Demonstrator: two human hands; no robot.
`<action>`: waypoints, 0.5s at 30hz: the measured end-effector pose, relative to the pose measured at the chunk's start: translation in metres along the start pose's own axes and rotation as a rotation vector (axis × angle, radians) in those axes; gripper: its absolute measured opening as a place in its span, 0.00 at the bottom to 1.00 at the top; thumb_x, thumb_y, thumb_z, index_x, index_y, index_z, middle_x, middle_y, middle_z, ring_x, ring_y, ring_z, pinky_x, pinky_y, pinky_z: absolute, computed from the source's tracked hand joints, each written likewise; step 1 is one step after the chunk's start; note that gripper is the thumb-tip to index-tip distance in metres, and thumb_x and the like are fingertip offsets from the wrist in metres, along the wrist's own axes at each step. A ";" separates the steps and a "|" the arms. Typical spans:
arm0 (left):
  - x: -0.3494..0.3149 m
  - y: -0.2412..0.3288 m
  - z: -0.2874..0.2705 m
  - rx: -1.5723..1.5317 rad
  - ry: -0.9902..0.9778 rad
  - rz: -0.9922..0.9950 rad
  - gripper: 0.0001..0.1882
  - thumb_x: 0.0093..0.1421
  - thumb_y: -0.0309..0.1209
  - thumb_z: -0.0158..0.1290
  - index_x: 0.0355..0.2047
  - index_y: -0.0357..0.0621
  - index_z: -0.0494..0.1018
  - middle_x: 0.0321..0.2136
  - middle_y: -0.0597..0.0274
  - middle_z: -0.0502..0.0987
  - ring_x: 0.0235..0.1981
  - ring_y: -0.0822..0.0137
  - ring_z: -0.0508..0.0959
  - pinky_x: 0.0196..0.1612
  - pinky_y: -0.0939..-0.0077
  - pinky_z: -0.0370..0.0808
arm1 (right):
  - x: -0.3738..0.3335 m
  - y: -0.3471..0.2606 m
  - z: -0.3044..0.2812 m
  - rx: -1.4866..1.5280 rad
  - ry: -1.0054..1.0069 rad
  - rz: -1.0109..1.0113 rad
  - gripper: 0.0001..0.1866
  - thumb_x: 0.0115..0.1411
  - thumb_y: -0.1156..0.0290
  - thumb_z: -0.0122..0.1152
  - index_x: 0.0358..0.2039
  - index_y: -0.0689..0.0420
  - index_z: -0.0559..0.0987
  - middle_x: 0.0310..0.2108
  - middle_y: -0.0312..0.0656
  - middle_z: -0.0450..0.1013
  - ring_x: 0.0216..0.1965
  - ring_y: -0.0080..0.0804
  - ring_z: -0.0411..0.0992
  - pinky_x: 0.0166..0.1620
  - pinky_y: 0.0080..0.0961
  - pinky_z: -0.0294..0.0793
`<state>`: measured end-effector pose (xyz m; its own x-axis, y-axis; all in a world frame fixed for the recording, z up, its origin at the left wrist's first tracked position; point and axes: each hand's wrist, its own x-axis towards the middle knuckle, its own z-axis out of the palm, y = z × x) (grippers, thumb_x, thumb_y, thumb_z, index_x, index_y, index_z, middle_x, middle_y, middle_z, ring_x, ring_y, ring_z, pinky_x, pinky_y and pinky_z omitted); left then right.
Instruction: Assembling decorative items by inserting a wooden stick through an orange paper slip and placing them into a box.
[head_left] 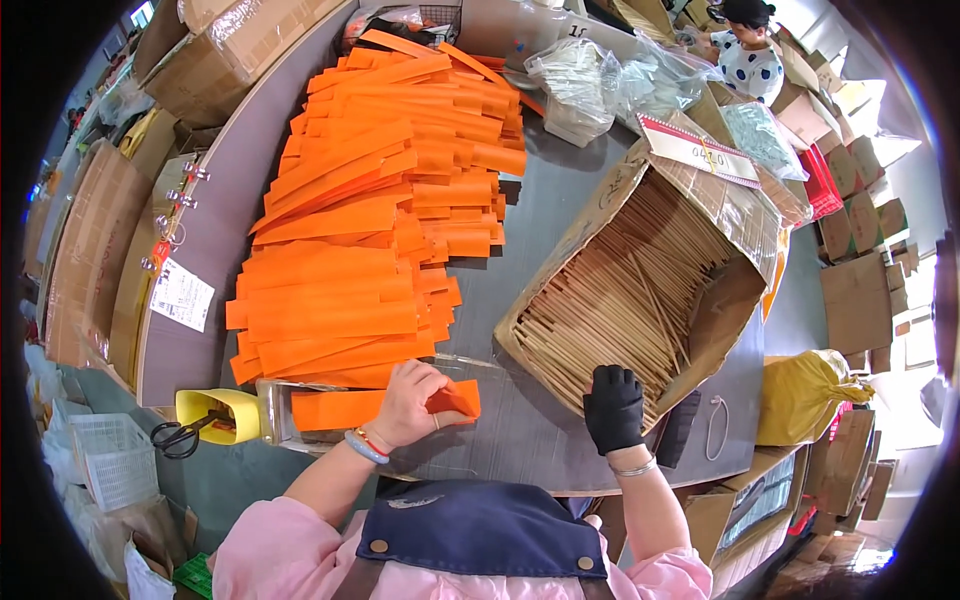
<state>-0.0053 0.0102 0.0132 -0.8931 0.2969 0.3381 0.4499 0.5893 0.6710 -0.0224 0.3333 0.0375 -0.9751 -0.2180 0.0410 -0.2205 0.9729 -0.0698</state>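
Observation:
My left hand (408,405) is closed around the right end of an orange strip (335,410), bending that end into a curve. The strip's other end lies over a clear tray (285,432) at the near table edge. Beyond it rises a large pile of similar flat orange strips (330,290). My right hand (613,408), in a black glove, is at the near edge of a tilted cardboard box (540,365) full of thin wooden sticks (620,310). Its fingers are curled under; whatever they grip is hidden.
A yellow holder (232,415) with black-handled scissors (180,435) is fixed at the table's left. Right of my glove lie a dark block (678,430) and a thin loop (717,425). Bags of clear plastic (575,85) stand at the back; a person (750,60) is far right.

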 end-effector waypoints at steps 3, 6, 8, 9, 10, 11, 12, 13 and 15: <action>-0.003 -0.007 0.003 -0.026 0.002 0.014 0.20 0.43 0.44 0.72 0.29 0.47 0.76 0.29 0.65 0.74 0.32 0.62 0.72 0.38 0.68 0.66 | -0.001 0.005 0.004 0.023 -0.055 0.032 0.10 0.54 0.69 0.60 0.35 0.55 0.72 0.34 0.48 0.70 0.39 0.51 0.70 0.41 0.46 0.70; -0.008 -0.010 0.003 -0.086 -0.061 -0.063 0.18 0.42 0.42 0.72 0.29 0.50 0.77 0.26 0.68 0.74 0.32 0.63 0.73 0.39 0.68 0.65 | 0.000 0.004 0.005 0.034 -0.030 0.020 0.10 0.54 0.69 0.59 0.36 0.55 0.72 0.34 0.49 0.70 0.39 0.51 0.70 0.40 0.45 0.70; -0.008 -0.011 0.003 -0.117 -0.091 -0.042 0.14 0.43 0.38 0.71 0.26 0.51 0.78 0.25 0.70 0.74 0.31 0.65 0.73 0.38 0.69 0.64 | -0.001 0.002 0.002 0.009 -0.056 0.043 0.10 0.54 0.69 0.59 0.36 0.56 0.72 0.35 0.50 0.70 0.39 0.51 0.70 0.40 0.46 0.71; -0.008 -0.012 0.003 -0.119 -0.091 -0.041 0.14 0.43 0.38 0.71 0.26 0.51 0.78 0.25 0.70 0.74 0.31 0.65 0.73 0.38 0.69 0.64 | -0.001 0.001 0.001 -0.014 -0.082 0.067 0.10 0.55 0.69 0.59 0.36 0.56 0.72 0.35 0.50 0.70 0.39 0.52 0.70 0.41 0.46 0.71; -0.008 -0.012 0.003 -0.136 -0.079 -0.036 0.12 0.44 0.36 0.70 0.25 0.51 0.78 0.25 0.70 0.74 0.31 0.65 0.73 0.38 0.70 0.63 | -0.002 0.002 0.002 -0.016 -0.082 0.068 0.10 0.55 0.69 0.59 0.36 0.56 0.72 0.35 0.50 0.70 0.39 0.52 0.70 0.41 0.46 0.71; -0.007 -0.012 0.003 -0.153 -0.068 -0.031 0.10 0.45 0.35 0.70 0.23 0.51 0.78 0.25 0.71 0.74 0.31 0.66 0.73 0.38 0.70 0.63 | -0.004 0.005 0.003 -0.003 -0.034 0.064 0.10 0.55 0.70 0.58 0.37 0.56 0.72 0.34 0.51 0.70 0.39 0.53 0.70 0.40 0.46 0.70; -0.007 -0.013 0.003 -0.156 -0.068 -0.029 0.10 0.45 0.35 0.70 0.23 0.51 0.78 0.25 0.71 0.74 0.31 0.66 0.73 0.38 0.70 0.63 | -0.005 0.008 0.003 0.010 0.013 0.060 0.10 0.55 0.70 0.58 0.37 0.56 0.72 0.34 0.51 0.70 0.39 0.53 0.70 0.40 0.46 0.70; -0.008 -0.014 0.002 -0.164 -0.064 -0.025 0.10 0.46 0.34 0.69 0.24 0.51 0.78 0.26 0.71 0.75 0.31 0.66 0.73 0.38 0.70 0.63 | -0.004 0.010 -0.001 0.016 0.010 0.051 0.10 0.55 0.70 0.58 0.37 0.56 0.72 0.34 0.51 0.70 0.39 0.53 0.70 0.40 0.46 0.70; -0.012 -0.015 -0.001 -0.162 -0.056 -0.038 0.09 0.47 0.33 0.69 0.26 0.51 0.78 0.27 0.71 0.75 0.32 0.66 0.73 0.38 0.70 0.63 | -0.004 0.009 -0.025 0.266 0.113 0.139 0.09 0.56 0.73 0.57 0.38 0.56 0.72 0.33 0.52 0.71 0.38 0.54 0.70 0.40 0.46 0.69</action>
<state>-0.0012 -0.0031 -0.0001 -0.9060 0.3207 0.2762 0.4059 0.4733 0.7818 -0.0197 0.3452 0.0614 -0.9907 -0.0599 0.1224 -0.0985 0.9354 -0.3397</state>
